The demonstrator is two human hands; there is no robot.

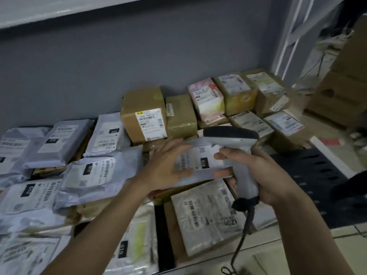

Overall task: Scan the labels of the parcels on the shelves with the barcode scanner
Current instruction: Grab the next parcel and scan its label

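Observation:
My right hand (264, 175) grips the handle of a grey barcode scanner (236, 147), whose dark head points left over the parcels. Its coiled cable (244, 235) hangs down from the handle. My left hand (166, 167) rests with spread fingers on a white poly-bag parcel (200, 161) that carries a label marked 010, just left of the scanner. Many more labelled parcels cover the shelf: grey and white bags (89, 173) at the left, brown cardboard boxes (145, 116) at the back.
A grey wall (139, 56) rises behind the shelf, and another shelf board (59, 8) runs overhead. To the right lies a black perforated shelf surface (317, 175), with stacked cardboard boxes (341, 92) on the floor beyond it.

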